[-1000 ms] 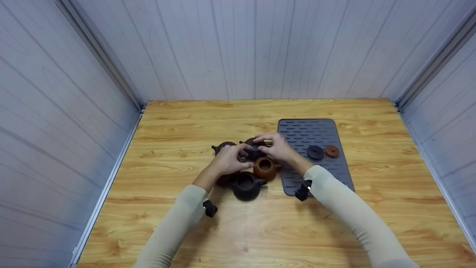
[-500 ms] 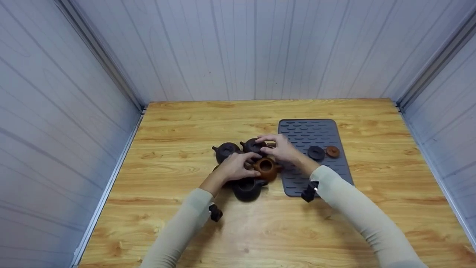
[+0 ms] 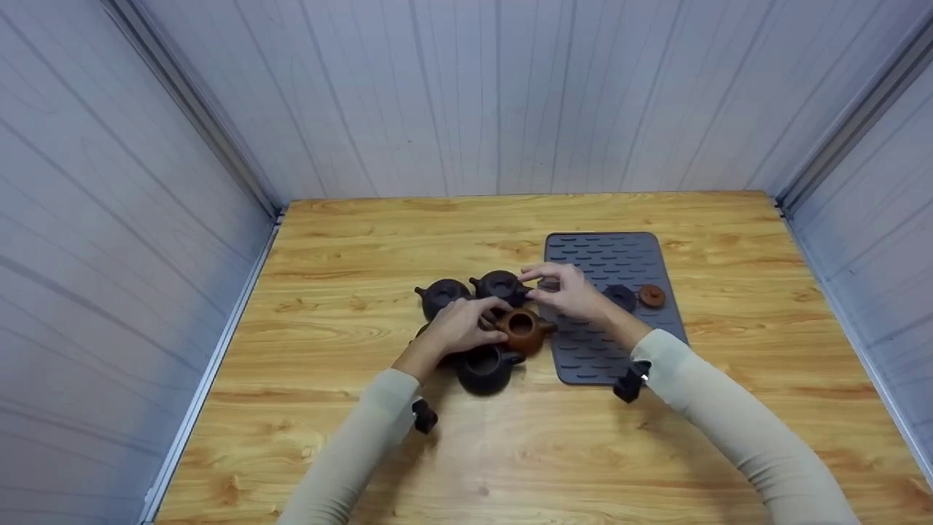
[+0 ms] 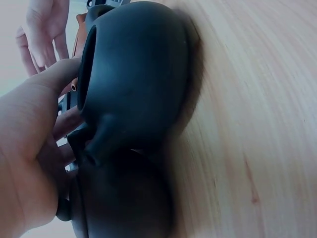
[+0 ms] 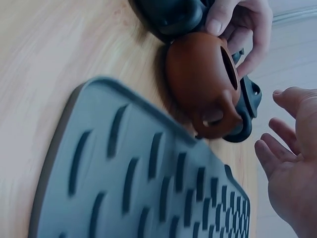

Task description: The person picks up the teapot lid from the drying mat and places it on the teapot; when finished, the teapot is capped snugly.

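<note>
My left hand (image 3: 461,326) grips the side of an orange-brown teapot (image 3: 526,343), whose round mouth is uncovered. In the right wrist view, the left thumb (image 5: 217,24) lies at its rim and the fingers curl behind. A black lidless teapot (image 4: 141,64) stands just in front of it. My right hand (image 3: 572,293) hovers by the mat's left edge, fingers spread and holding nothing. Its fingertips are near the handle of a dark lidded teapot (image 3: 498,284) at the back. Another dark lidded teapot (image 3: 443,294) is further left; one more pot is mostly hidden under my left hand.
A grey ridged mat (image 3: 601,255) lies to the right of the teapots. On it are a dark round lid (image 3: 619,297) and a small orange-brown lid (image 3: 652,296). Pale panels (image 3: 466,102) enclose the wooden table (image 3: 350,248) at the back and sides.
My left hand has shifted right and slightly toward me, onto the orange-brown teapot. My right hand has drawn back to the right from the dark teapot at the back.
</note>
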